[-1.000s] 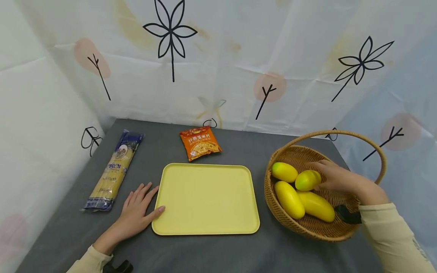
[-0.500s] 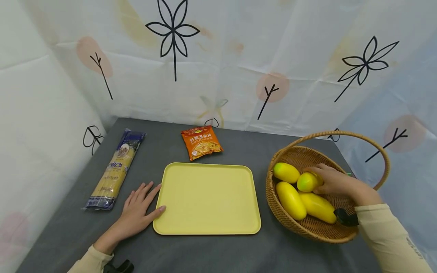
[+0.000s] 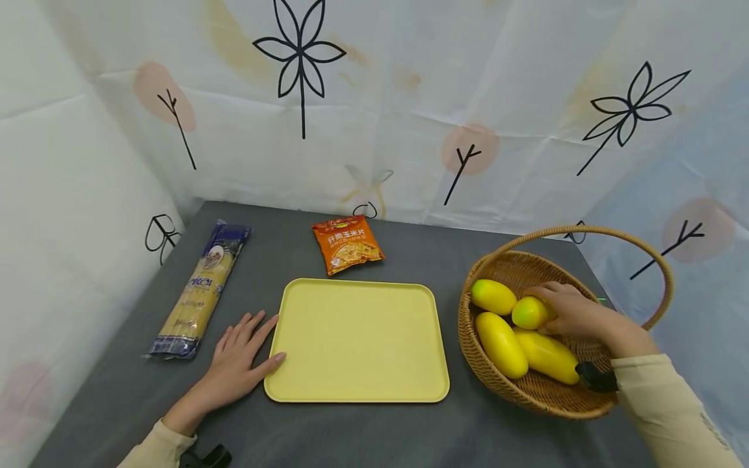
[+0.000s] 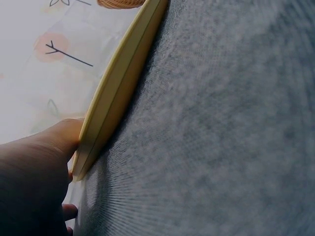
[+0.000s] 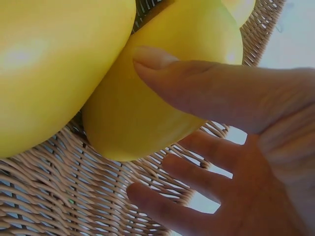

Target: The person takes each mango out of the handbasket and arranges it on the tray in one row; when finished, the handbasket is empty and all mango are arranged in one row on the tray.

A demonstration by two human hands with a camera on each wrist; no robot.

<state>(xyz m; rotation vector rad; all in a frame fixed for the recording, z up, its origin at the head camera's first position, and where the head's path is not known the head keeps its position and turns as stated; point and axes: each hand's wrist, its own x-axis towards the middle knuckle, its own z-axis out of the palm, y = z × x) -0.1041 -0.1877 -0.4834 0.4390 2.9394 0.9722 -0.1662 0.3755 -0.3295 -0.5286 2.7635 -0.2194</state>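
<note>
The right hand (image 3: 576,315) grips a small yellow fruit (image 3: 529,313) in the wicker basket (image 3: 517,261), thumb and fingers parted only as wide as the fruit between them. The fruit's long axis runs out from the grasp, its greenish tip pointing left, away from the palm; in the right wrist view it lies aslant under the thumb, from lower left to upper right. Three fingers there spread loosely below it. Left of and slightly beyond these fingertips, another yellow fruit (image 3: 493,297) has its greenish end leftward. Nearer than the fingers, two longer yellow fruits (image 3: 501,344) slant from far left to near right.

The left hand (image 3: 236,361) has its fingers spread and straight, holding nothing, thumb on the rim of the yellow tray (image 3: 357,341). The tray extends rightward from that thumb, long sides running left to right. Left of those fingers lies a pasta pack (image 3: 201,292), slanting away rightward.
</note>
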